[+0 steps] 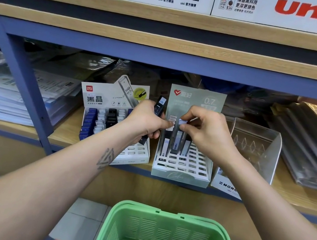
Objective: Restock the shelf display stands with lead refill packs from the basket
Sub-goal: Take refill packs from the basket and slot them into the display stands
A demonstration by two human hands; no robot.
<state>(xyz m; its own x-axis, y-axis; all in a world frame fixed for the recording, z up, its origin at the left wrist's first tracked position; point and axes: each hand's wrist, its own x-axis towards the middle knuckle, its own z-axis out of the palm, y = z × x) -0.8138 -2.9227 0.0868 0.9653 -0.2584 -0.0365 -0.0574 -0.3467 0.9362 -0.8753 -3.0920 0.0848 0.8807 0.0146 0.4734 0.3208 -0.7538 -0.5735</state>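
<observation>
Two hands | left hand (pixel 145 120) grips black pack (pixel 158 107) | right hand (pixel 206 132) pinches grey pack (pixel 179 136) over stand (pixel 182 165)

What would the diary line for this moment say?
left hand: holds black lead packs | right hand: pinches grey pack into 0.7 stand | green basket: packs left

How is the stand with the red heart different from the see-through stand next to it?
The red-heart stand is pale green card; the clear stand is transparent plastic. The red-heart stand holds some lead refill packs, and the right hand pinches one there; the clear stand looks nearly empty. Both sit on the same wooden shelf.
</observation>
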